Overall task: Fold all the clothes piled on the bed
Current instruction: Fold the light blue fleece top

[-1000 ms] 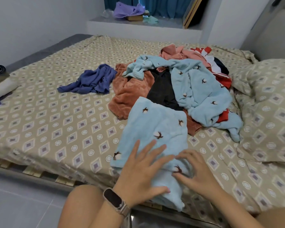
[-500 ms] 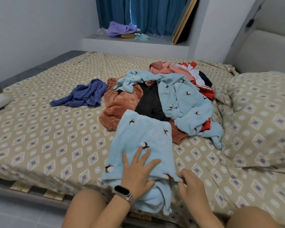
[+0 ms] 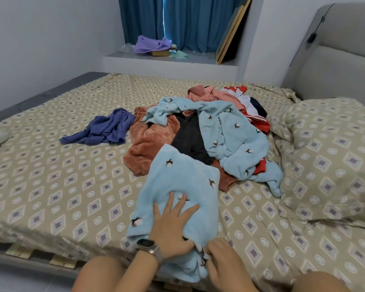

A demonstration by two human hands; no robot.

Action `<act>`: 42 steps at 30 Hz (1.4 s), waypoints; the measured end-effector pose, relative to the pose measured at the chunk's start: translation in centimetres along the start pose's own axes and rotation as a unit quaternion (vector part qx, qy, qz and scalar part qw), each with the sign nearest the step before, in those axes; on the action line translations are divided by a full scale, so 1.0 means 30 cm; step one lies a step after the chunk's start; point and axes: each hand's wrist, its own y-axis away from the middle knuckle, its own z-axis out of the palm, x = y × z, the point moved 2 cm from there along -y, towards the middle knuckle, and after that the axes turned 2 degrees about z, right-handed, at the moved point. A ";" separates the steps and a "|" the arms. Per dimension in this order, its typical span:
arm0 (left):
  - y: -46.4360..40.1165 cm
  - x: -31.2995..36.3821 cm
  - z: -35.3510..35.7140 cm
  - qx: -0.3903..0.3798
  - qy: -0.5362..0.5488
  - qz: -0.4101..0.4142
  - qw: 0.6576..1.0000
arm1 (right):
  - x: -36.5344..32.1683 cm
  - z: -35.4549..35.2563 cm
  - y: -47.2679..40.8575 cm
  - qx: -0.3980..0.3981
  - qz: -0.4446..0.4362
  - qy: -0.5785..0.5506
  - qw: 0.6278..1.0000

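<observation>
Two hands work at the near edge of a light blue fleece garment (image 3: pixel 178 192) low in the middle of the frame. The left hand (image 3: pixel 173 226) lies flat on it with fingers spread wide and straight, pressing the cloth down; a watch (image 3: pixel 146 245) sits on that wrist. The right hand (image 3: pixel 223 258), just to the right and lower, has its fingers curled into the bunched hem of the same garment, pinching it where the fabric hangs over the bed's edge. That garment runs up from the hands toward the centre of the frame, its far end touching the pile of clothes (image 3: pixel 211 135).

Among the pile, a second light blue fleece piece (image 3: pixel 230 131) drapes over a black garment (image 3: pixel 190 140) and a rust-brown one (image 3: pixel 150 144), with pink (image 3: pixel 200 93) and red-and-white (image 3: pixel 247 106) clothes behind. A dark blue garment (image 3: pixel 105 129) lies apart, left of the pile. All rest on the bed (image 3: pixel 51 186) with its patterned sheet; a pillow (image 3: pixel 333 157) in the same pattern fills the right of the frame. At the upper middle, a purple cloth (image 3: pixel 150 44) sits on a ledge before blue curtains (image 3: pixel 177 20).
</observation>
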 end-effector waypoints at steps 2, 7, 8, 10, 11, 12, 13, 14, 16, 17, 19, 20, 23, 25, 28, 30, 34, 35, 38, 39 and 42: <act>0.044 -0.028 -0.092 0.011 0.125 0.011 0.992 | 0.011 -0.071 -0.029 -0.020 -0.023 -0.021 0.999; -0.019 -0.063 -0.247 0.298 0.104 -0.086 0.945 | -0.078 -0.187 -0.284 0.141 0.145 -0.167 0.965; -0.052 -0.055 -0.241 0.268 0.072 -0.112 0.954 | -0.108 -0.178 -0.342 0.118 0.163 -0.137 0.970; -0.087 -0.066 -0.165 0.129 0.026 -0.187 0.973 | -0.126 -0.114 -0.412 -0.011 0.156 -0.054 0.986; -0.085 -0.080 -0.112 0.067 0.021 -0.211 0.975 | -0.124 -0.075 -0.418 -0.085 0.148 -0.017 0.985; -0.074 -0.098 -0.060 0.033 0.024 -0.224 0.974 | -0.113 -0.036 -0.406 -0.141 0.140 0.008 0.980; -0.057 -0.119 -0.016 0.029 0.027 -0.225 0.974 | -0.100 0.000 -0.385 -0.171 0.134 0.017 0.976; -0.044 -0.141 0.020 0.032 0.024 -0.219 0.975 | -0.090 0.029 -0.363 -0.175 0.132 0.019 0.975; -0.032 -0.174 0.049 0.030 0.025 -0.205 0.978 | -0.081 0.071 -0.331 -0.148 0.138 0.025 0.979; -0.032 -0.185 0.053 0.032 0.040 -0.201 0.978 | -0.082 0.087 -0.324 -0.133 0.140 0.031 0.981; -0.036 -0.197 0.066 0.032 0.065 -0.199 0.977 | -0.081 0.112 -0.321 -0.107 0.144 0.039 0.983; -0.038 -0.203 0.077 0.033 0.070 -0.199 0.977 | -0.082 0.127 -0.321 -0.092 0.147 0.037 0.984; -0.051 -0.227 0.108 0.022 0.075 -0.201 0.977 | -0.087 0.178 -0.317 -0.055 0.148 0.033 0.987; -0.065 -0.239 0.109 0.013 0.079 -0.204 0.976 | -0.086 0.194 -0.325 -0.061 0.154 0.030 0.986; -0.065 -0.221 0.074 0.008 0.076 -0.214 0.974 | -0.089 0.154 -0.345 -0.094 0.145 0.018 0.985; -0.053 -0.193 0.032 0.011 0.051 -0.226 0.973 | -0.097 0.089 -0.375 -0.115 0.125 -0.004 0.985; -0.041 -0.102 -0.028 0.093 0.060 -0.280 0.954 | -0.114 -0.015 -0.559 -0.073 0.015 -0.024 0.997; -0.038 -0.085 -0.014 0.105 0.070 -0.295 0.947 | -0.117 -0.016 -0.624 -0.083 -0.027 -0.001 0.996; -0.021 -0.090 0.042 0.086 0.096 -0.364 0.922 | -0.102 0.050 -0.763 -0.156 -0.114 0.099 0.976; -0.017 -0.104 0.057 0.065 0.099 -0.385 0.915 | -0.082 0.088 -0.782 -0.178 -0.120 0.120 0.969; 0.004 -0.140 0.100 0.031 0.101 -0.411 0.906 | -0.015 0.187 -0.759 -0.165 -0.078 0.088 0.979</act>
